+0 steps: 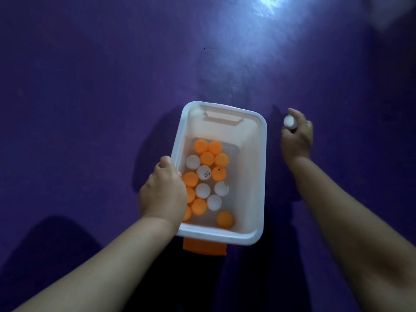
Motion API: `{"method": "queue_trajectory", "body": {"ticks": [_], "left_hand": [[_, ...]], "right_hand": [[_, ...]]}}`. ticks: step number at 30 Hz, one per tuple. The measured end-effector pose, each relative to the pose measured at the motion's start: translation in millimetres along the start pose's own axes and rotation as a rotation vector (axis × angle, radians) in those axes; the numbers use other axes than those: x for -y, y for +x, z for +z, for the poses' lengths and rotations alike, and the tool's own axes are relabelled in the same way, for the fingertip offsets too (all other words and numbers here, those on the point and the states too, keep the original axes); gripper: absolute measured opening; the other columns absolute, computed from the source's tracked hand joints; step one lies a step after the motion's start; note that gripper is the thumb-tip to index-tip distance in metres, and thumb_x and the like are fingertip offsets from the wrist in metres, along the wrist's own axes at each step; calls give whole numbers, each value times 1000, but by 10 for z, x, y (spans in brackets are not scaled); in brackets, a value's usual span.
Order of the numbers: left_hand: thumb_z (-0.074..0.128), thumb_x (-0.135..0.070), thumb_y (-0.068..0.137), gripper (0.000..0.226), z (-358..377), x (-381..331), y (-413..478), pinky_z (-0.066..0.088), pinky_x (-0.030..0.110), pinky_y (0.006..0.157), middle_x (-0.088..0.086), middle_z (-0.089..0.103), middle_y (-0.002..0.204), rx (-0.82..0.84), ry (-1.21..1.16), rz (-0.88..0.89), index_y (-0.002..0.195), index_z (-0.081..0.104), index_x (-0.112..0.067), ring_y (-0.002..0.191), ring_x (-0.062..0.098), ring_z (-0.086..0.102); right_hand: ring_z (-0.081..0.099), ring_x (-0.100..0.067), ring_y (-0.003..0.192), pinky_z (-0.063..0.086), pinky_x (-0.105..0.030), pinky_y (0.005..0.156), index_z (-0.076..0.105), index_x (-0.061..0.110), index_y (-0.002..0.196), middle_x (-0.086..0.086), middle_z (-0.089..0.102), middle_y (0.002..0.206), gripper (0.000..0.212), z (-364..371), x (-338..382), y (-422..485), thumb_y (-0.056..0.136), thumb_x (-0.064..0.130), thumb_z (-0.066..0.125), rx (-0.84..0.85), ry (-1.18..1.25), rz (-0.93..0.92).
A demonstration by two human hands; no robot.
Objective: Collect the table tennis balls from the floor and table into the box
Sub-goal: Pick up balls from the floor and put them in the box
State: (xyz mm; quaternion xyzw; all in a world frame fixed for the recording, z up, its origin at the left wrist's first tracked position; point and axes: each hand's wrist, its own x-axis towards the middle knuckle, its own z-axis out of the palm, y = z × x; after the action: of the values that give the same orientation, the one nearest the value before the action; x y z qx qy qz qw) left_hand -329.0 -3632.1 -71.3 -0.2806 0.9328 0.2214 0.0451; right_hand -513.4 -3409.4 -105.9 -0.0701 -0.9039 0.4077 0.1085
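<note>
A white plastic box (252, 176) hangs above the purple floor, and my left hand (163, 190) grips its left rim with fingers curled over the edge. Inside lie several orange balls (207, 158) and several white balls (202, 190). To the right of the box, my right hand (296, 137) pinches one white table tennis ball (289, 121) between its fingertips, a short way outside the box's right rim.
The purple floor (112, 75) fills the view, with a bright light glare (267, 10) at the top right. An orange flap (203, 246) shows beneath the box's near edge. My dark shadow lies across the lower part of the view.
</note>
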Motion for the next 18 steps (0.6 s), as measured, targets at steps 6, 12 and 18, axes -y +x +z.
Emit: {"method": "queue_trajectory", "body": {"ticks": [6, 12, 18], "left_hand": [[40, -19, 99, 10, -38, 3, -33, 34, 37, 61, 14, 61, 102, -4, -41, 21, 99, 39, -9, 92, 37, 61], [37, -17, 99, 13, -123, -143, -204, 33, 37, 64, 20, 61, 107, 101, -86, 79, 102, 41, -5, 96, 42, 59], [39, -23, 99, 14, -29, -467, -681, 33, 35, 62, 12, 60, 101, 253, -107, 306, 99, 42, -9, 87, 32, 58]], "right_hand": [[55, 3, 71, 47, -11, 67, 49, 14, 130, 5, 58, 83, 45, -459, 499, -849, 87, 12, 65, 255, 287, -166], [55, -9, 66, 50, -18, 63, 55, 15, 123, -9, 59, 77, 35, -889, 309, -1468, 90, 6, 59, 218, 266, 1], [60, -16, 75, 53, -32, 68, 60, 22, 114, -1, 63, 85, 28, -1443, -288, -2175, 90, 8, 58, 11, 67, 230]]}}
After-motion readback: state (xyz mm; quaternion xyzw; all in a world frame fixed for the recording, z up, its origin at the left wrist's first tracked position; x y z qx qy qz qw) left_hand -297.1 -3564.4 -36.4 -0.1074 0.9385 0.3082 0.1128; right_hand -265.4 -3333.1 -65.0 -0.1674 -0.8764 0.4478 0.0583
